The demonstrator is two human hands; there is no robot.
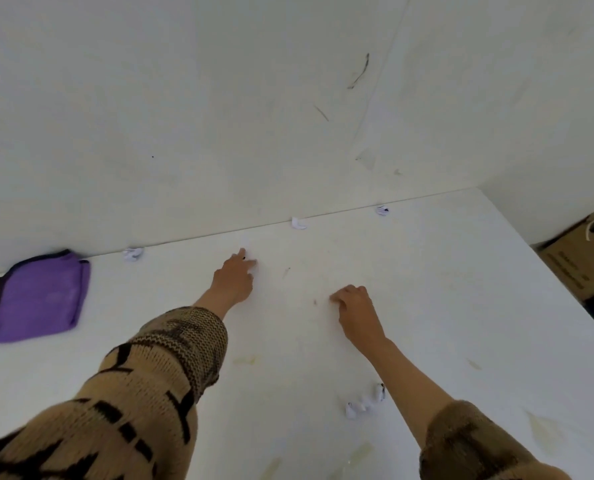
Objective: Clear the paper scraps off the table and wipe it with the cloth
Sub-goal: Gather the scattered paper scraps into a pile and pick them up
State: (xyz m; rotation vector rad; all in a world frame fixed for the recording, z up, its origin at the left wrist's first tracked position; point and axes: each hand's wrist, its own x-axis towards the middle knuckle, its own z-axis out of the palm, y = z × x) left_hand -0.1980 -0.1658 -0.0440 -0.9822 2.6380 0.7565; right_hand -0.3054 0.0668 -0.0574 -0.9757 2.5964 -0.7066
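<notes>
My left hand [235, 277] reaches across the white table [427, 289]. Its forefinger and thumb pinch a small white paper scrap [248, 257] that almost blends with the tabletop. To its right, my right hand [354, 306] rests on the table with its fingers curled under, and nothing shows in it. More crumpled scraps lie along the back edge at the left [133, 253], the middle [298, 223] and the right [382, 210]. A small cluster of scraps [363, 403] sits beside my right forearm. The purple cloth [37, 299] lies flat at the far left, away from both hands.
White walls close off the table at the back and the right rear corner. A cardboard box [582, 261] stands on the floor past the table's right edge. Yellowish stains [245, 359] mark the tabletop near me.
</notes>
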